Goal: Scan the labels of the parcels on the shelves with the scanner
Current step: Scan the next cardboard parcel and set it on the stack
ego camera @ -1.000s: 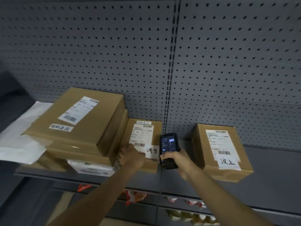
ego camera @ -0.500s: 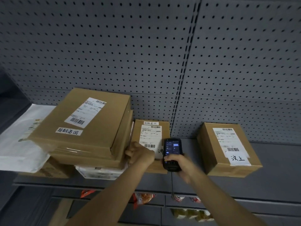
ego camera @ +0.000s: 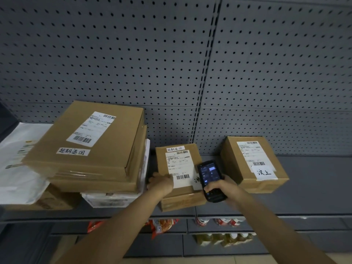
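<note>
right hand (ego camera: 226,186) grips scanner (ego camera: 208,177) over middle parcel (ego camera: 179,174) at 6 o'clock on shelf (ego camera: 314,187), left hand (ego camera: 161,182) holds its left edge, grip unclear; scanner covering label (ego camera: 180,168) could misread.

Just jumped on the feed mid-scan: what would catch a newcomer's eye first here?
Likely the lit scanner, gripped in the right hand at centre over the small middle parcel, whose left edge the left hand rests on. Next, the tall stack of flat cartons on the left, overhanging the grey shelf. Right of the scanner stands a lone parcel with a handwritten tag.
</note>
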Demonstrator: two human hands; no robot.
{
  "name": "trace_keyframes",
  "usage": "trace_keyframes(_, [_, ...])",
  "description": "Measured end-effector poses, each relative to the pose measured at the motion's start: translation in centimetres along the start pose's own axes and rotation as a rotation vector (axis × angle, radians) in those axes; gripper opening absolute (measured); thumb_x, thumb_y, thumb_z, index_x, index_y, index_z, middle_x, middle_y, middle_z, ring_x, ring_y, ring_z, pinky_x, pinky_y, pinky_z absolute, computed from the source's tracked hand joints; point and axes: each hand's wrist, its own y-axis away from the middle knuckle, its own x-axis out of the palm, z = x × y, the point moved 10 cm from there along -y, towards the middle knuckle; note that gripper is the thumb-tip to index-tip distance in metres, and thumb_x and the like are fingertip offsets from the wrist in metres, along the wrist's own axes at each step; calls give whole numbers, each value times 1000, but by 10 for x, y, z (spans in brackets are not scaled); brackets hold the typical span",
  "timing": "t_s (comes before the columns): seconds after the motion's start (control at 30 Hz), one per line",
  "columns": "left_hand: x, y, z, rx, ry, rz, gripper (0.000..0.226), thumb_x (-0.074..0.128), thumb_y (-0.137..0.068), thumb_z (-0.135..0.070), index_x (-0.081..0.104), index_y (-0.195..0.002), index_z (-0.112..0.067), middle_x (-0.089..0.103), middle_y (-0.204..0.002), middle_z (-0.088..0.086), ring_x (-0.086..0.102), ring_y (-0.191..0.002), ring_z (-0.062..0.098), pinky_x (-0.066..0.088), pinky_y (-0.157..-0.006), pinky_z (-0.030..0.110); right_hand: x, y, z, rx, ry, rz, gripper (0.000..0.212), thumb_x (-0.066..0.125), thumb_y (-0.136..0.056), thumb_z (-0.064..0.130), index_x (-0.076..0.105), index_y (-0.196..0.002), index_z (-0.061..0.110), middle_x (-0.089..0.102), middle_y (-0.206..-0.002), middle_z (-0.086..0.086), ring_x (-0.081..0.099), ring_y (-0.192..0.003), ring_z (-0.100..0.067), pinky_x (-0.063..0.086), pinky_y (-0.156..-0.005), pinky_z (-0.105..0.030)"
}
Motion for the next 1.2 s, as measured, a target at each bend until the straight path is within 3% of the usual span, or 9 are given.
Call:
trace_keyframes(0.13, [11, 3, 5, 10, 70, 80, 66, 34, -100, -52, 26, -143, -4, 48, -129, 13, 59, -101, 23, 51, -76, 33, -6, 14, -3, 10, 55, 56, 69, 77, -53, 3, 55, -118, 3, 66, -113, -23, 65, -99, -35, 55, -71, -38])
trace_keyframes(0.33, [37, 16, 28, -52, 268, 369, 63, 34, -99, -56, 39, -141, -9, 63, -116, 18, 67, -97, 33, 58, -62, 37, -12, 29, -17, 27, 57, 145, 60, 73, -60, -6, 54, -116, 5, 67, -106, -21, 65, -99, -35, 53, -86, -43])
trace_keyframes(0.43, [55, 24, 37, -73, 354, 537, 66, 42, -96, -57, 39, -143, -9, 54, -136, 24, 60, -117, 40, 58, -78, 41, -9, 43, -23, 45, 98, 237, 54, 70, -59, -3, 56, -111, 1, 68, -100, -22, 69, -83, -29, 57, -65, -33])
trace_keyframes(0.6, [71, 19, 57, -106, 413, 645, 98, 66, -73, -66, 35, -146, -8, 48, -142, 26, 58, -119, 41, 58, -86, 45, -13, 54, -38, 60, 81, 321, 55, 67, -65, -3, 53, -118, 1, 68, -100, -25, 70, -82, -30, 57, -64, -35])
trace_keyframes(0.7, [85, 19, 67, -143, 525, 666, 100, 68, -68, -71, 39, -141, -8, 52, -137, 21, 58, -119, 38, 49, -102, 48, -12, 56, -44, 41, 81, 310, 53, 67, -64, -3, 53, -115, 3, 69, -92, -22, 71, -76, -27, 56, -59, -34])
trace_keyframes(0.83, [99, 26, 69, -180, 887, 696, 90, 89, -54, -51, 51, -127, -12, 60, -122, 19, 57, -115, 38, 45, -101, 58, -11, 59, -50, 49, 46, 313, 61, 67, -62, -5, 50, -121, -2, 69, -90, -21, 71, -75, -26, 55, -57, -32])
trace_keyframes(0.93, [107, 30, 67, -89, 1004, 693, 82, 88, -60, -46, 51, -129, -21, 57, -128, 14, 51, -122, 40, 35, -102, 70, -15, 60, -57, 61, 18, 286, 64, 68, -60, -6, 51, -121, 1, 70, -92, -20, 72, -76, -26, 57, -60, -31])
trace_keyframes(1.1, [113, 32, 67, -17, 1159, 701, 88, 91, -55, -29, 50, -133, -22, 52, -134, 13, 47, -124, 40, 36, -99, 72, -20, 58, -68, 20, 15, 242, 82, 76, -59, -5, 45, -134, 12, 65, -116, -26, 64, -105, -40, 52, -93, -49])
trace_keyframes(1.2, [113, 38, 64, 7, 1191, 689, 68, 83, -65, -22, 53, -126, -20, 53, -132, 15, 50, -121, 38, 42, -98, 67, -19, 66, -70, 35, -4, 249, 80, 74, -60, -8, 45, -133, 11, 68, -109, -24, 68, -96, -37, 56, -82, -44])
